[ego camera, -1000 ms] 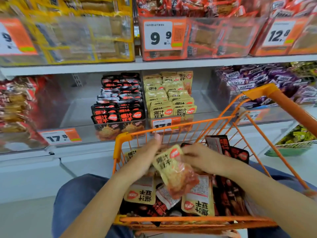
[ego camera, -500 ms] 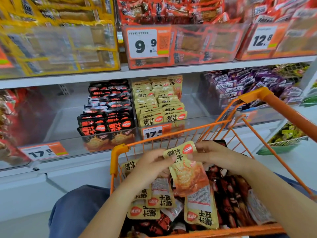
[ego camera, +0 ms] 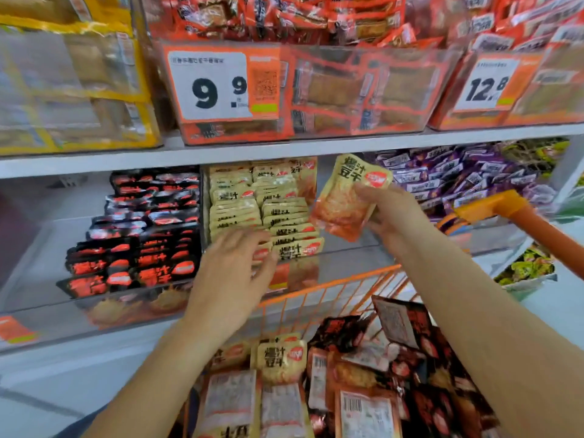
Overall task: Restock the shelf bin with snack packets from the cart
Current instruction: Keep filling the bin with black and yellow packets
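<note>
Head view. Right hand: fingers closed on a glossy yellow-and-orange plastic snack packet, flat pouch, tilted, bearing black Chinese characters and a red oval logo; held raised in front of the lower shelf, just right of the clear plastic shelf bin. Bin holds overlapping rows of matching yellow packets. Left hand: empty, fingers spread loose, fingertips at the front row of those packets. Left: black-and-red glossy packets, stacked. Right, far: purple packets. Upper shelf: white price cards reading "9.9" and "12.8". Near: orange wire cart containing yellow and dark packets, some barcode-side up.
</note>
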Action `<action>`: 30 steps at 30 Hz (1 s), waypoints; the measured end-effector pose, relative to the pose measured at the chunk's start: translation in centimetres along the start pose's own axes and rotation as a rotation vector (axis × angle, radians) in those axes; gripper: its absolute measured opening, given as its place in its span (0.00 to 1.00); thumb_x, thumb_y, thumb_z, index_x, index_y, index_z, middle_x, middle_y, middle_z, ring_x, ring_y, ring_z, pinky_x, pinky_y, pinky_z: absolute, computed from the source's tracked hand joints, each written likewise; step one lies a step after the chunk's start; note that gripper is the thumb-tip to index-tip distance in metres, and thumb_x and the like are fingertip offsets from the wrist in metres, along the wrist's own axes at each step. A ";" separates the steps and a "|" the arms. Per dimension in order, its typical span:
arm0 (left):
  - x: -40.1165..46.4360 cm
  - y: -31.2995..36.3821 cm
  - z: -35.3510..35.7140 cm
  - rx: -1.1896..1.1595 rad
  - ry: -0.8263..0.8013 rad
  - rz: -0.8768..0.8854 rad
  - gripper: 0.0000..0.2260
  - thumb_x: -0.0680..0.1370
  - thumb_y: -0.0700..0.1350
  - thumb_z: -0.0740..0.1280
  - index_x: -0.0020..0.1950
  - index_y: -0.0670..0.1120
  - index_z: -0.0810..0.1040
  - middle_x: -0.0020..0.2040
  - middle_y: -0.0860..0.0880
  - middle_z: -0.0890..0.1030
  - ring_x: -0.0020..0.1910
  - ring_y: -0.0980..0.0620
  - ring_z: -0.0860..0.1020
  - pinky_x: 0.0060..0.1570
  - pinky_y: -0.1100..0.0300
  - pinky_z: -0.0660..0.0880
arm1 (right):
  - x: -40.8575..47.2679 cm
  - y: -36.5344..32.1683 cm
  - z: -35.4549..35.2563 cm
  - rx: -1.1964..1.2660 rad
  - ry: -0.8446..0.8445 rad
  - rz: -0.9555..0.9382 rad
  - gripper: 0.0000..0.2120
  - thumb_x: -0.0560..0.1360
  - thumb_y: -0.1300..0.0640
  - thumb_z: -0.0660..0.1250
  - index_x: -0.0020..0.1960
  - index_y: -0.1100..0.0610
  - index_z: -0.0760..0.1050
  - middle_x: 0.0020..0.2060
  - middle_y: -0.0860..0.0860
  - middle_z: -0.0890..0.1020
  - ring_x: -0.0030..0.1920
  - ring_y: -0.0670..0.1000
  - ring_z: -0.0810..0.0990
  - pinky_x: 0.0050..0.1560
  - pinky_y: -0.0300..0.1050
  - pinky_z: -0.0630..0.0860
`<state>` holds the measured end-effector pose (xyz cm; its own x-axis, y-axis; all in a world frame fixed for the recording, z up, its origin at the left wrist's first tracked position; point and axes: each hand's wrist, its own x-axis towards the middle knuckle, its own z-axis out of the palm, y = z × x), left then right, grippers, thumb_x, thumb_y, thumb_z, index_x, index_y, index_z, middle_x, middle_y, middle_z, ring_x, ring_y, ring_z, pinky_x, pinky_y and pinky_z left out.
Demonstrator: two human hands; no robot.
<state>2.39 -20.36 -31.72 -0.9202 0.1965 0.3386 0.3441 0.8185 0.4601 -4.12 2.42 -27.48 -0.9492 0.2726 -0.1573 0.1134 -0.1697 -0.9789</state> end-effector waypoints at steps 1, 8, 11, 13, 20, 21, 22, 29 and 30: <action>0.8 -0.5 0.4 0.078 -0.015 0.025 0.23 0.77 0.58 0.55 0.62 0.46 0.77 0.62 0.49 0.77 0.64 0.48 0.70 0.66 0.56 0.62 | 2.0 0.1 0.5 -0.024 0.044 -0.012 0.07 0.75 0.64 0.67 0.41 0.55 0.73 0.36 0.51 0.79 0.32 0.46 0.79 0.35 0.39 0.77; 2.0 -2.9 2.3 0.293 -0.024 0.099 0.22 0.78 0.55 0.56 0.65 0.44 0.75 0.62 0.46 0.77 0.60 0.44 0.74 0.62 0.53 0.65 | 11.9 3.7 2.5 -0.243 0.094 0.003 0.05 0.76 0.59 0.67 0.42 0.56 0.73 0.36 0.51 0.80 0.33 0.46 0.78 0.33 0.37 0.75; 2.4 -2.9 2.6 0.296 -0.006 0.101 0.21 0.77 0.53 0.58 0.64 0.45 0.76 0.61 0.46 0.78 0.59 0.44 0.75 0.61 0.49 0.69 | 15.1 4.6 3.2 -0.391 0.172 -0.047 0.09 0.76 0.57 0.66 0.54 0.59 0.78 0.48 0.57 0.82 0.44 0.50 0.78 0.46 0.46 0.77; 2.7 -2.9 2.8 0.303 0.013 0.104 0.19 0.76 0.52 0.60 0.63 0.45 0.76 0.61 0.47 0.78 0.59 0.44 0.76 0.61 0.50 0.68 | 16.5 5.0 3.9 -0.465 0.199 -0.058 0.14 0.75 0.55 0.67 0.57 0.62 0.78 0.50 0.57 0.83 0.47 0.53 0.80 0.49 0.45 0.77; 2.6 -3.0 2.8 0.289 0.024 0.088 0.17 0.76 0.50 0.62 0.63 0.48 0.76 0.61 0.51 0.78 0.60 0.47 0.75 0.60 0.55 0.65 | 18.5 7.2 7.0 -0.649 0.166 -0.150 0.16 0.71 0.60 0.68 0.58 0.59 0.76 0.53 0.56 0.81 0.54 0.57 0.80 0.54 0.51 0.78; 2.6 -3.0 2.8 0.289 0.023 0.091 0.17 0.76 0.50 0.61 0.63 0.48 0.76 0.61 0.52 0.78 0.60 0.47 0.75 0.60 0.55 0.65 | 18.4 7.6 7.0 -0.713 0.194 -0.189 0.18 0.71 0.59 0.69 0.60 0.58 0.73 0.56 0.57 0.80 0.57 0.57 0.79 0.55 0.48 0.76; 2.6 -3.0 2.8 0.288 0.023 0.094 0.17 0.76 0.50 0.61 0.64 0.48 0.76 0.61 0.52 0.78 0.60 0.48 0.75 0.60 0.55 0.65 | 18.2 8.0 7.0 -0.796 0.198 -0.189 0.21 0.72 0.57 0.70 0.63 0.58 0.70 0.59 0.58 0.78 0.59 0.57 0.77 0.56 0.45 0.73; 2.6 -2.9 2.9 0.293 0.033 0.091 0.17 0.76 0.50 0.61 0.64 0.48 0.76 0.61 0.52 0.78 0.60 0.48 0.75 0.61 0.56 0.64 | 18.8 9.4 6.9 -1.008 0.022 -0.143 0.25 0.76 0.55 0.65 0.68 0.61 0.61 0.60 0.60 0.77 0.61 0.60 0.75 0.54 0.47 0.70; 2.6 -2.9 2.9 0.293 0.033 0.093 0.17 0.76 0.51 0.61 0.64 0.48 0.76 0.61 0.52 0.78 0.60 0.48 0.75 0.61 0.56 0.64 | 18.7 9.3 7.2 -0.978 -0.007 -0.124 0.27 0.77 0.55 0.65 0.70 0.63 0.58 0.60 0.60 0.77 0.61 0.59 0.75 0.53 0.46 0.69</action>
<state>-1.53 -20.68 -34.54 -0.8790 0.2640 0.3971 0.3535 0.9197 0.1710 -22.91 -0.91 -38.55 -0.9721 0.2297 -0.0482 0.2028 0.7189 -0.6649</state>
